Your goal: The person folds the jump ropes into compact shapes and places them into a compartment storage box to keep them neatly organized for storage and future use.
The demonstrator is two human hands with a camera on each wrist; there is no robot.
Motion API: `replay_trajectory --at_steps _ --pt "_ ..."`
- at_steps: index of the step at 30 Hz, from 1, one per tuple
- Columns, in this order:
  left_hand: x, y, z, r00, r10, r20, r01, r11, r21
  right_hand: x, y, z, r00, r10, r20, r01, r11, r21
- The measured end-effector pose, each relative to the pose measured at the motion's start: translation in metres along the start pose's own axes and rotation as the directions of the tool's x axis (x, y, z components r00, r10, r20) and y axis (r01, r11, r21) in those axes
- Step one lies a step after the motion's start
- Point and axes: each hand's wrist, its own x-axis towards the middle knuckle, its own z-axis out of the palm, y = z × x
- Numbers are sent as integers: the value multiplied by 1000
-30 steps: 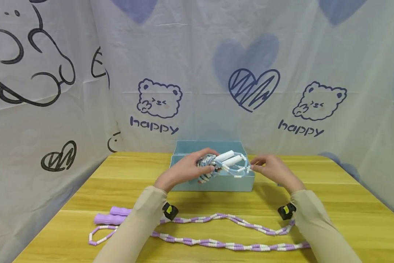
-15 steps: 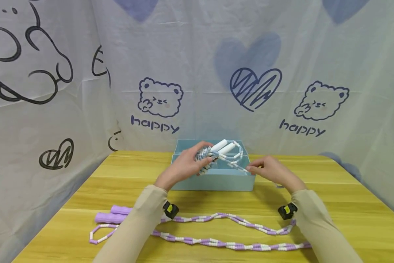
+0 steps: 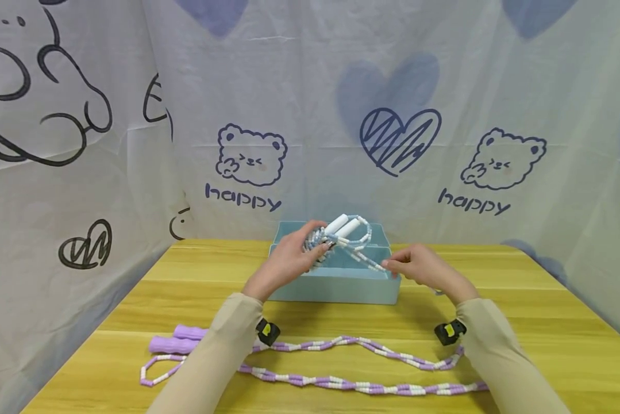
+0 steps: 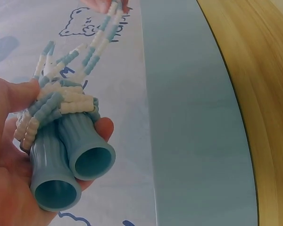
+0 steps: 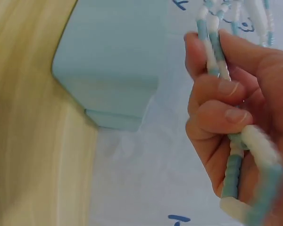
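My left hand [image 3: 287, 257] grips a bundled blue-and-white beaded jump rope [image 3: 347, 229] above the box. In the left wrist view its two ridged blue handles [image 4: 92, 153] lie side by side across the palm, hollow ends toward the camera, with beaded strands wound around them. The thumb rests on the windings. A doubled strand [image 4: 98, 47] runs from the bundle to my right hand [image 3: 418, 267], which pinches it near the box's right end. In the right wrist view, fingers curl round the strand and a beaded loop [image 5: 233, 172] hangs past them, partly blurred.
An open light-blue box [image 3: 335, 289] stands under the hands at the table's back, its lid raised behind. A purple-and-white beaded jump rope [image 3: 341, 382] lies stretched along the front, its purple handles [image 3: 172, 345] at left. A printed cloth [image 3: 320, 172] hangs behind the table [image 3: 522, 316].
My left hand has lifted the bundle up and slightly left. My right hand has shifted a little left, and the strand between the hands now runs straighter.
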Motion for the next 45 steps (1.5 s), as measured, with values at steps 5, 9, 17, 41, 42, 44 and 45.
replay_trajectory --at_steps 5,9,17,41,42,44,45 --pt "1 -2 0 1000 -3 -21 3 1000 16 -4 -16 0 996 -39 82 35 998 44" --pt "2 -3 1 999 2 -44 -1 999 32 -6 -31 1 985 -115 132 107 992 63" --pt "2 -4 3 998 17 -53 -10 993 114 -13 -58 3 954 -199 225 167 974 152" --pt "-2 0 8 998 8 55 -30 914 404 -25 -93 7 884 -308 353 252 948 194" --pt "-3 0 8 997 4 79 -37 905 423 -24 -92 7 888 -306 343 236 944 231" --pt "-4 0 8 992 -7 124 -51 886 461 -23 -90 8 895 -308 324 209 929 306" --pt "-4 1 9 990 -9 141 -60 877 476 -22 -90 9 898 -311 311 202 919 338"
